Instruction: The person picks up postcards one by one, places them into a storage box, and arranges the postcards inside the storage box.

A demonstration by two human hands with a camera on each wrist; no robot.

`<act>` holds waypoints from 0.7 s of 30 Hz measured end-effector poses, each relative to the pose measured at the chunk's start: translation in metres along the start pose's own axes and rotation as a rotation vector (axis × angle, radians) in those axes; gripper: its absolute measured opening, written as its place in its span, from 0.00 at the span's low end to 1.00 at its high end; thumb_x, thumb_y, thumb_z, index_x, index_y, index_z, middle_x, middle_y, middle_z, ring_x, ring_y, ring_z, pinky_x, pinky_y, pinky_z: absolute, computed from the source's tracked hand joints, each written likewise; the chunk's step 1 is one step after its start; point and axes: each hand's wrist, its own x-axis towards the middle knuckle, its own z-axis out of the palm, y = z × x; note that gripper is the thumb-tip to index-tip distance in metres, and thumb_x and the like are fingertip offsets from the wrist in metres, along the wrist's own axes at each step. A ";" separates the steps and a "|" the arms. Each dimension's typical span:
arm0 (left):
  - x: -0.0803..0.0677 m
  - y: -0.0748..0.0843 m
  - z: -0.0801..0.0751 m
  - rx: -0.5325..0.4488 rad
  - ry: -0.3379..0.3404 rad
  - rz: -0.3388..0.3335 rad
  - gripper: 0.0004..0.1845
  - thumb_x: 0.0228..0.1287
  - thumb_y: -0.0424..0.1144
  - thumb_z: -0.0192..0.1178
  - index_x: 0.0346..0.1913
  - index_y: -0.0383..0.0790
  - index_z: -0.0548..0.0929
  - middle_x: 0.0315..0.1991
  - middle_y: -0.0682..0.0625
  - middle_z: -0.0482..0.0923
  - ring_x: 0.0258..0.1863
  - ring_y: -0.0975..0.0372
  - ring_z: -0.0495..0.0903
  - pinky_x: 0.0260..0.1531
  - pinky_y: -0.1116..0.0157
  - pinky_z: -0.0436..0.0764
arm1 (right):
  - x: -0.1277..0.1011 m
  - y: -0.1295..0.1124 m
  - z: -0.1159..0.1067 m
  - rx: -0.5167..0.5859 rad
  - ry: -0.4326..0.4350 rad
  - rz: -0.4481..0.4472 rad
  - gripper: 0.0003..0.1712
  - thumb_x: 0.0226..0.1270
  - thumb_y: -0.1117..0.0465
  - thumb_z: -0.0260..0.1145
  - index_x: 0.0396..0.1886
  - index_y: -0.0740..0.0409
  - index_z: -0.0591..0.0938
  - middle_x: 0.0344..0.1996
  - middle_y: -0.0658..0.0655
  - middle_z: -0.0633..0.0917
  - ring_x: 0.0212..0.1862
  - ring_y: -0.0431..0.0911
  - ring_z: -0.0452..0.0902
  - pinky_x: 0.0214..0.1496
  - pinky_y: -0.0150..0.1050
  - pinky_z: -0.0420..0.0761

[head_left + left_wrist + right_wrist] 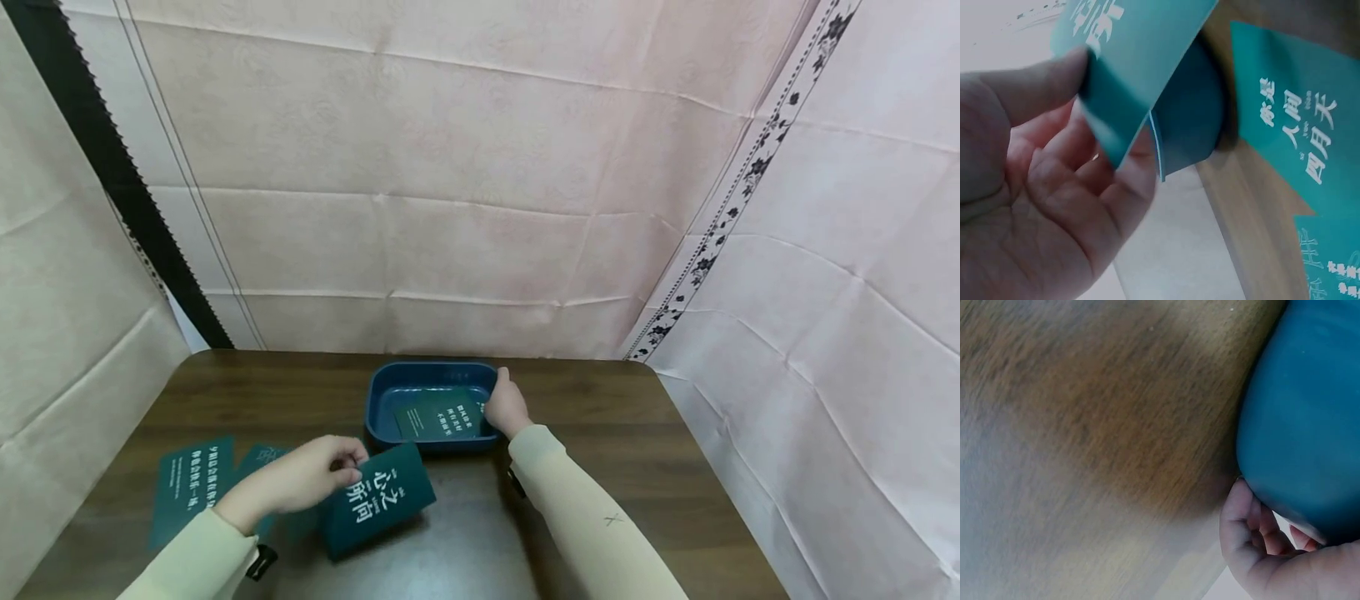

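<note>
A dark green card with large white characters is lifted just above the wooden table. My left hand pinches its left edge; in the left wrist view the thumb and fingers of that hand clamp the card. A dark blue tray sits at the table's middle back with another green card lying inside. My right hand grips the tray's right rim. In the right wrist view its curled fingers hook against the tray's outer wall.
Two more green cards lie flat on the table at the left; they show in the left wrist view as one card and another card. Pink cloth walls close in the back and both sides.
</note>
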 end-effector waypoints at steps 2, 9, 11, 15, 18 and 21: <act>0.002 0.002 -0.003 0.022 0.083 0.011 0.03 0.70 0.37 0.56 0.43 0.45 0.79 0.32 0.52 0.75 0.32 0.59 0.74 0.30 0.62 0.76 | 0.000 0.000 0.000 -0.002 0.002 -0.001 0.45 0.64 0.72 0.63 0.75 0.57 0.49 0.62 0.64 0.73 0.58 0.54 0.73 0.57 0.55 0.74; 0.012 0.008 -0.011 0.034 0.314 0.061 0.05 0.71 0.37 0.56 0.46 0.46 0.79 0.34 0.53 0.76 0.34 0.60 0.73 0.33 0.63 0.76 | 0.001 -0.001 0.000 -0.005 0.009 0.011 0.46 0.63 0.73 0.62 0.76 0.56 0.49 0.63 0.63 0.72 0.59 0.54 0.72 0.59 0.54 0.72; 0.019 0.009 -0.013 0.022 0.369 0.069 0.05 0.71 0.37 0.56 0.46 0.45 0.79 0.34 0.52 0.76 0.34 0.59 0.74 0.33 0.63 0.77 | 0.000 0.000 0.000 -0.007 0.009 0.015 0.46 0.64 0.73 0.62 0.76 0.56 0.49 0.63 0.63 0.72 0.59 0.54 0.72 0.59 0.53 0.72; 0.034 0.013 -0.017 0.002 0.476 0.072 0.08 0.72 0.38 0.55 0.49 0.43 0.78 0.36 0.50 0.77 0.35 0.57 0.74 0.34 0.62 0.77 | 0.000 0.000 -0.001 -0.005 0.017 0.014 0.46 0.64 0.73 0.62 0.76 0.57 0.49 0.63 0.63 0.72 0.59 0.54 0.72 0.60 0.53 0.72; 0.045 0.015 -0.018 -0.004 0.524 0.059 0.09 0.72 0.39 0.55 0.51 0.42 0.78 0.38 0.49 0.77 0.37 0.56 0.73 0.36 0.61 0.77 | 0.000 0.001 -0.001 -0.011 0.016 0.003 0.45 0.65 0.72 0.61 0.76 0.58 0.49 0.63 0.63 0.72 0.59 0.53 0.72 0.60 0.53 0.71; 0.055 0.017 -0.019 0.014 0.535 0.049 0.09 0.72 0.39 0.55 0.52 0.43 0.78 0.40 0.48 0.77 0.38 0.55 0.74 0.37 0.60 0.78 | 0.000 0.001 0.000 -0.014 0.013 -0.007 0.45 0.65 0.72 0.61 0.76 0.58 0.49 0.62 0.63 0.73 0.59 0.53 0.73 0.60 0.52 0.71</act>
